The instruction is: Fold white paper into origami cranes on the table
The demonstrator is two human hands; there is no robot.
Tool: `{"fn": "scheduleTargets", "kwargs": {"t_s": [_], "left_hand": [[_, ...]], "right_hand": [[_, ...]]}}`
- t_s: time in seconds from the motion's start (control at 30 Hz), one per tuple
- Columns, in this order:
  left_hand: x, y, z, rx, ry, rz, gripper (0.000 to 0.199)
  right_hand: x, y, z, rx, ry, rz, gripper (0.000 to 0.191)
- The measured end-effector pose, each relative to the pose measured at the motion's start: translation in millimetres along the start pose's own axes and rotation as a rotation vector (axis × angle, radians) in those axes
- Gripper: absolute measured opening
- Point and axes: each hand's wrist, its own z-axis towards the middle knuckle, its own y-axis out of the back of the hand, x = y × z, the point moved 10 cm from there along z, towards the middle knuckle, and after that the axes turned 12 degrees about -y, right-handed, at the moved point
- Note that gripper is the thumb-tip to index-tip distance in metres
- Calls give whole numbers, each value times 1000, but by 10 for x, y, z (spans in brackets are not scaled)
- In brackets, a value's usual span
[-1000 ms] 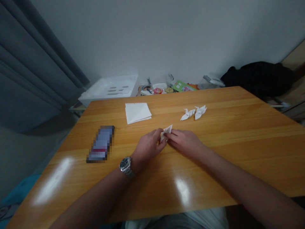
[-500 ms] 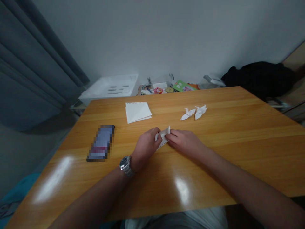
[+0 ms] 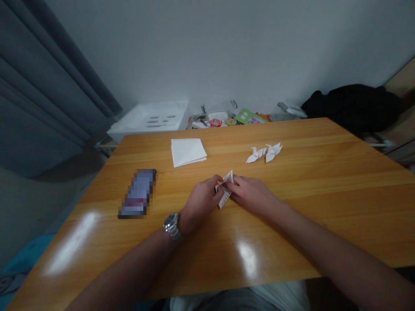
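Observation:
A small folded white paper with a row of punched holes is held between my two hands near the middle of the table. My left hand, with a metal watch at the wrist, pinches its left side between thumb and fingers. On the right side, the fingers of my right hand grip the paper, and some fingertips are hidden behind it. One corner of the paper points up and away between the hands, while the holed part hangs toward me.
On the wooden table lie a stack of white sheets, a blurred-out phone and two folded paper cranes. Behind the table are a white tray, a green booklet and a black cloth.
The paper has shifted slightly right and opened into a different shape, its holed part now pointing more steeply toward me. My left hand has moved a little to the right.

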Motion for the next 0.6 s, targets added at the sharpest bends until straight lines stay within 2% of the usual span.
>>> {"fn": "scheduleTargets", "kwargs": {"t_s": [0.17, 0.33, 0.6], "left_hand": [[6, 34, -7, -15, -2, 18, 12], [87, 64, -13, -18, 59, -6, 17], [105, 19, -17, -10, 55, -118, 22]], "right_hand": [[-6, -16, -2, -5, 16, -12, 20], [-43, 5, -29, -70, 74, -22, 11], [-104, 78, -61, -157, 108, 15, 16]]}}
